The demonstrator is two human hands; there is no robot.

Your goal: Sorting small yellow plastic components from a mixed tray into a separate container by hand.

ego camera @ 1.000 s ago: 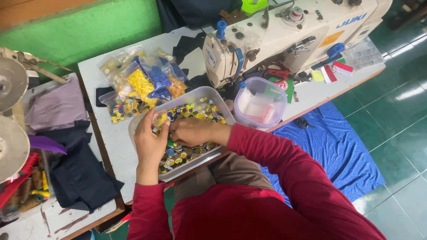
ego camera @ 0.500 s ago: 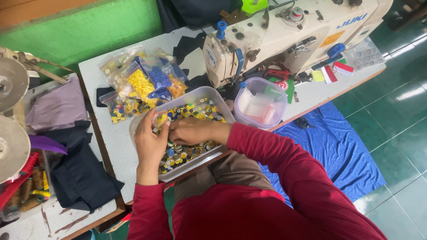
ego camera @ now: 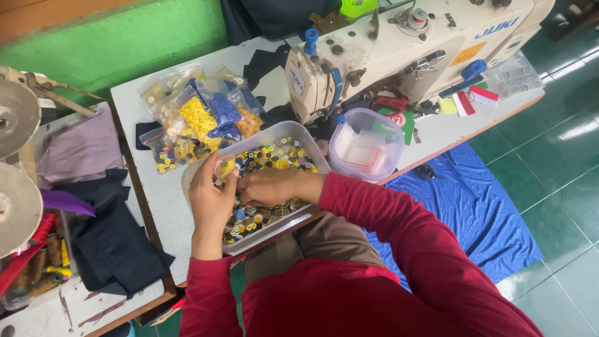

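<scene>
1. The tray (ego camera: 309, 134) of mixed buttons (ego camera: 274, 156) sits at the near edge of the counter (ego camera: 159, 193), in front of the person.
2. The left hand (ego camera: 212, 200) rests on the tray's left rim, fingers curled together; whether it pinches a button cannot be told.
3. The right hand (ego camera: 268, 186) lies flat over the buttons in the tray's middle, fingers pointing left, almost touching the left hand.
4. Bags (ego camera: 199, 115) of yellow and blue buttons lie just beyond the tray on the far left.
5. A clear tub (ego camera: 365, 143) stands just right of the tray, before the sewing machine (ego camera: 399, 50).
6. Dark cloth (ego camera: 109, 240) lies to the left.
</scene>
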